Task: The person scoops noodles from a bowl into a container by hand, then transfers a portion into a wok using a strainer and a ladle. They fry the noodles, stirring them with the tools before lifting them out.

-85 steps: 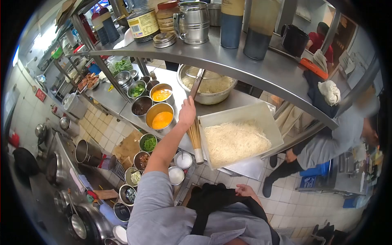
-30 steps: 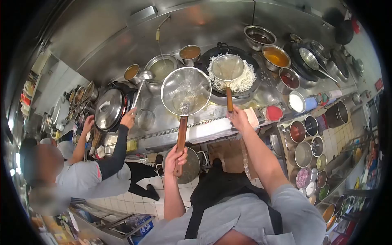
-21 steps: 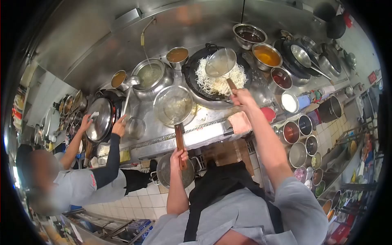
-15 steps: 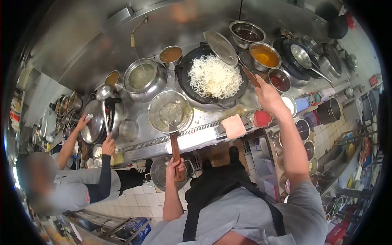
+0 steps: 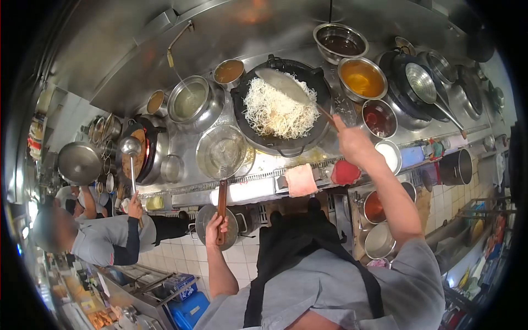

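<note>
My right hand (image 5: 356,144) is closed around the wooden handle of a big round ladle (image 5: 283,86). The ladle's bowl, blurred a little, is over the far side of a heap of thin white noodles (image 5: 275,113). The noodles fill the middle of a black wok (image 5: 242,122) on the range. My left hand (image 5: 216,229) grips the wooden handle of a strainer (image 5: 212,160). The strainer's round bowl is on the steel counter, left of the wok and towards me.
A steel pot of cloudy liquid (image 5: 191,103) stands left of the wok. On the right are bowls of orange liquid (image 5: 362,78), dark liquid (image 5: 340,45) and red sauce (image 5: 379,119). A pink cloth (image 5: 301,180) hangs at the edge. A co-worker (image 5: 107,242) works at another wok.
The ladle has come down from above the wok's right rim to the left, over the noodles. My left hand still holds the strainer. The co-worker has moved a large lid or pan away leftward.
</note>
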Action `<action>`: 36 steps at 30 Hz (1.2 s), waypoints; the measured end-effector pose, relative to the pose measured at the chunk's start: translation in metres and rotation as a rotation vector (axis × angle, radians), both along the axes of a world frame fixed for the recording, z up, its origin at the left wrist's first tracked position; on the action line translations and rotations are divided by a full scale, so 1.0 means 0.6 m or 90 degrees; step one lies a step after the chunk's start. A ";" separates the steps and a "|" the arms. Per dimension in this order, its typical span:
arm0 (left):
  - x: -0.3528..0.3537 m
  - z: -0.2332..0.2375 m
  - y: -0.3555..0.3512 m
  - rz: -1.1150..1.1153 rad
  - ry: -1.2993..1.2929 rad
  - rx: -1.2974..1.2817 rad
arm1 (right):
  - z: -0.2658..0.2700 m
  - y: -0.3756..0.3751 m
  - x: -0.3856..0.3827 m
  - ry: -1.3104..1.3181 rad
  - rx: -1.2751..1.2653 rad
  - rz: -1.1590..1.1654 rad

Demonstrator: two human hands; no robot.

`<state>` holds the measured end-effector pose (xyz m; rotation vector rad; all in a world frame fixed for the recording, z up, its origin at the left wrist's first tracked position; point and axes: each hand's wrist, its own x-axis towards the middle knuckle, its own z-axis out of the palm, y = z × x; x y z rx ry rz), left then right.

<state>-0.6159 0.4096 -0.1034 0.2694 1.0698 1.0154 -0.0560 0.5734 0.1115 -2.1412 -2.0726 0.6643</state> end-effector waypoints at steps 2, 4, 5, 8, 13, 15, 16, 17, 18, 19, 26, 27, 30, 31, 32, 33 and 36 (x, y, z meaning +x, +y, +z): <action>0.006 0.018 0.006 -0.008 -0.028 0.022 | -0.072 0.015 0.020 0.013 0.012 0.020; 0.027 0.060 0.002 0.010 0.025 0.030 | -0.066 0.011 0.026 0.033 0.020 0.019; 0.041 0.087 -0.001 0.020 0.049 0.036 | -0.026 0.001 0.032 0.045 0.021 0.011; 0.076 0.184 0.004 0.046 0.127 0.073 | -0.009 -0.027 0.008 0.039 0.019 -0.050; 0.138 0.293 0.094 -0.031 0.372 0.150 | -0.079 -0.040 -0.015 0.096 0.061 -0.088; 0.173 0.304 0.148 -0.122 0.584 0.207 | -0.035 -0.056 -0.030 0.112 0.084 -0.133; 0.186 0.305 0.182 -0.195 0.728 0.242 | -0.032 -0.057 -0.034 0.103 0.097 -0.151; 0.191 0.271 0.223 -0.215 0.850 0.344 | -0.031 -0.057 -0.035 0.092 0.110 -0.170; 0.195 0.226 0.261 -0.233 0.969 0.448 | -0.033 -0.059 -0.036 0.082 0.121 -0.189; 0.209 0.211 0.286 -0.250 1.010 0.456 | -0.042 -0.062 -0.037 0.064 0.124 -0.208; 0.294 0.153 0.290 -0.377 1.036 0.391 | -0.194 -0.095 -0.085 0.431 0.008 -0.337; 0.311 0.154 0.273 -0.376 1.024 0.373 | -0.170 -0.098 -0.112 0.589 -0.129 -0.413; 0.349 0.150 0.246 -0.389 0.983 0.357 | -0.192 -0.084 -0.147 0.846 -0.203 -0.443; 0.357 0.149 0.242 -0.395 0.969 0.357 | -0.203 -0.074 -0.151 0.858 -0.214 -0.433; 0.364 0.150 0.243 -0.398 0.951 0.364 | -0.209 -0.072 -0.150 0.864 -0.207 -0.444; 0.371 0.160 0.245 -0.401 0.932 0.371 | -0.199 -0.070 -0.155 0.869 -0.201 -0.456; 0.381 0.203 0.254 -0.381 0.846 0.359 | -0.158 -0.080 -0.155 0.839 -0.153 -0.458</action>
